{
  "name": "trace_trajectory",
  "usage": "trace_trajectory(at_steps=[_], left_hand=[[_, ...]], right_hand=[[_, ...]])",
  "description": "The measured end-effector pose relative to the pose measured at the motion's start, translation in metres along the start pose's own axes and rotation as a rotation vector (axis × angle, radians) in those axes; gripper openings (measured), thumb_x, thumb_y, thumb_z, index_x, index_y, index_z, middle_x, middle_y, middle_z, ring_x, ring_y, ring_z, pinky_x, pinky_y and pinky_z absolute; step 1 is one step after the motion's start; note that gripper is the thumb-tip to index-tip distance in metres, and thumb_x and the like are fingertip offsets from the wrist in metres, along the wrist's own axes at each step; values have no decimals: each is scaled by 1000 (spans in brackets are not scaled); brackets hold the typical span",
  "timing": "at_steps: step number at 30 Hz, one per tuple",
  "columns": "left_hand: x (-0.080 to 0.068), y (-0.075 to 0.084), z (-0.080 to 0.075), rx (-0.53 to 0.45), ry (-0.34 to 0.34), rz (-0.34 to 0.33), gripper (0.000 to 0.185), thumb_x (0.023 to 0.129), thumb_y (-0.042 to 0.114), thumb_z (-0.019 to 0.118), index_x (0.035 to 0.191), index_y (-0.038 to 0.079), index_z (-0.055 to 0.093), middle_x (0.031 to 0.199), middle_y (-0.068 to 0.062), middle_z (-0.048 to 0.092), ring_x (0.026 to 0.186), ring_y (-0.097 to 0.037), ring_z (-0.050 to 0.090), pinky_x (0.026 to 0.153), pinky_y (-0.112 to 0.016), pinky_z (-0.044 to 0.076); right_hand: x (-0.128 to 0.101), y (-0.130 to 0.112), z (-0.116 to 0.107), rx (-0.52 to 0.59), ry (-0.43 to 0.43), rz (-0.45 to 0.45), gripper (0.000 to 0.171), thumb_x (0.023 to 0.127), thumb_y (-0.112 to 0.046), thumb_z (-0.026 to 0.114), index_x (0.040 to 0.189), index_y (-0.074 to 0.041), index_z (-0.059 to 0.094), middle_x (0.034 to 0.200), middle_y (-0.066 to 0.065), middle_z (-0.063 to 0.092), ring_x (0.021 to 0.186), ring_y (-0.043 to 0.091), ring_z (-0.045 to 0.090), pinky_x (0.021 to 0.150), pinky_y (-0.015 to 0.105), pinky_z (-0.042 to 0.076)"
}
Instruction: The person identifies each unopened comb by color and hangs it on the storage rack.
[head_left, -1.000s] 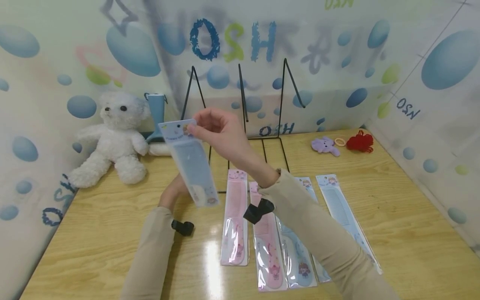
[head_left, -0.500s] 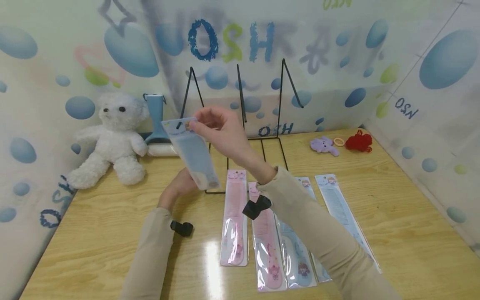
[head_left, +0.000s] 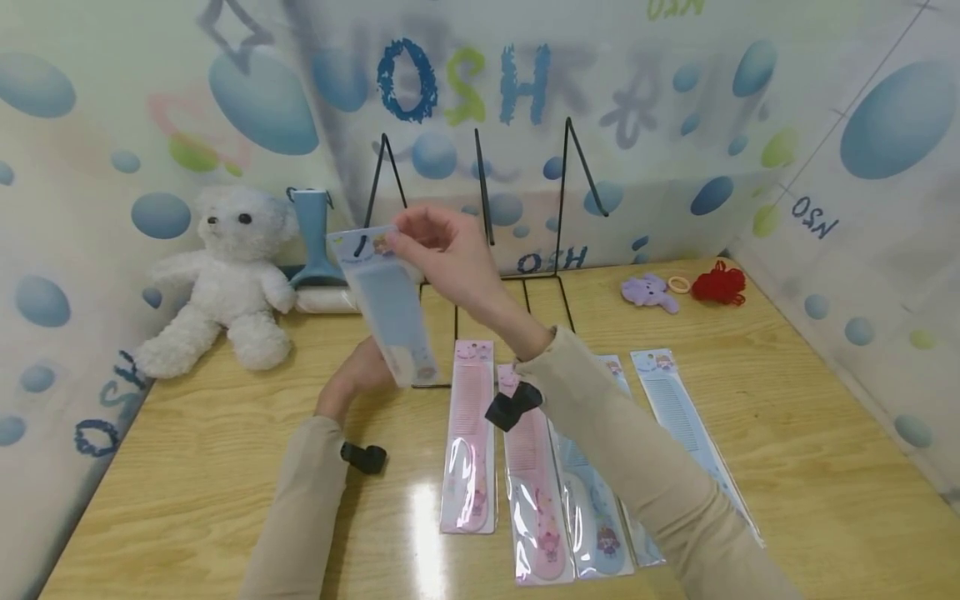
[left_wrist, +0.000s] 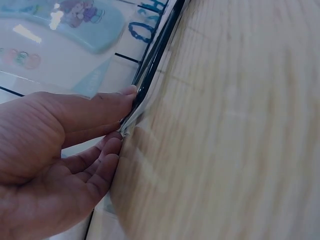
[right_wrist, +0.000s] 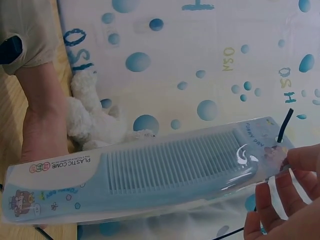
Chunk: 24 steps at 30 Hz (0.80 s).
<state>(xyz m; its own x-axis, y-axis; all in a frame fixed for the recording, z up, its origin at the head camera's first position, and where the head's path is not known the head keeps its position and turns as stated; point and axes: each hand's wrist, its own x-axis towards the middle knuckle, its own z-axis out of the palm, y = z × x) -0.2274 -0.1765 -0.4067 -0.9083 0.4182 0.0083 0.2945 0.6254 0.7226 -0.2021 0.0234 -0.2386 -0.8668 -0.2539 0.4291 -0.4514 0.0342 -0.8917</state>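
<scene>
My right hand [head_left: 461, 258] pinches the top corner of a packaged blue comb [right_wrist: 170, 167] between thumb and fingers. The tip of a black wire hook [right_wrist: 285, 125] pokes through the hole at the top of the pack in the right wrist view. This hook belongs to the left arm of a black wire rack [head_left: 560, 200]. Low down, partly behind the pack in the head view, my left hand [left_wrist: 65, 155] pinches the wire at the rack's base, thumb above and fingers below.
Packaged pink combs [head_left: 471, 433] and blue combs [head_left: 678, 417] lie on the wooden table in front of the rack. A white teddy bear [head_left: 232, 275] sits at the left by a blue object [head_left: 311, 237]. A purple toy [head_left: 648, 290] and red yarn [head_left: 718, 283] lie back right.
The blue comb pack has risen and moved back, and the left hook's tip now shows through its top. My left hand has shifted slightly forward and to the right at the rack's base.
</scene>
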Motion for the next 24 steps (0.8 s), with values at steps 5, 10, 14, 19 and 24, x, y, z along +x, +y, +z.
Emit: trace_trajectory(at_steps=[5,10,14,19,24], left_hand=[[1,0,0,-5,-23,-40,35,90,9,63,122,-3,56,115,-23,60,105,-35,55,88,-51,46],[1,-2,0,-34,-34,-62,39,88,8,64,124,-5,54,117,-25,59,109,-40,55,90,-54,46],[2,-4,0,-52,-29,-36,40,88,6,65,125,-7,54,119,-26,59,110,-41,56,91,-53,47],[3,-6,1,-82,-34,-19,43,85,5,70,123,-7,56,117,-24,61,106,-38,59,91,-51,48],[4,-5,0,-69,-37,-68,38,81,10,76,114,-3,63,108,-19,66,100,-34,61,89,-50,48]], right_hand=[[6,2,-1,2,10,-7,11,93,-10,63,99,-2,65,99,9,68,89,17,62,81,27,50],[12,5,-2,46,16,5,11,93,-8,62,100,0,64,99,10,68,88,19,63,79,29,52],[17,7,-3,55,30,31,12,93,-10,62,101,-1,65,99,10,68,89,19,64,79,31,54],[23,7,-4,39,53,77,12,93,-11,64,101,-2,64,102,9,67,91,19,63,78,31,53],[29,7,-4,20,71,87,11,92,-11,64,100,-3,65,101,9,67,91,19,63,76,27,52]])
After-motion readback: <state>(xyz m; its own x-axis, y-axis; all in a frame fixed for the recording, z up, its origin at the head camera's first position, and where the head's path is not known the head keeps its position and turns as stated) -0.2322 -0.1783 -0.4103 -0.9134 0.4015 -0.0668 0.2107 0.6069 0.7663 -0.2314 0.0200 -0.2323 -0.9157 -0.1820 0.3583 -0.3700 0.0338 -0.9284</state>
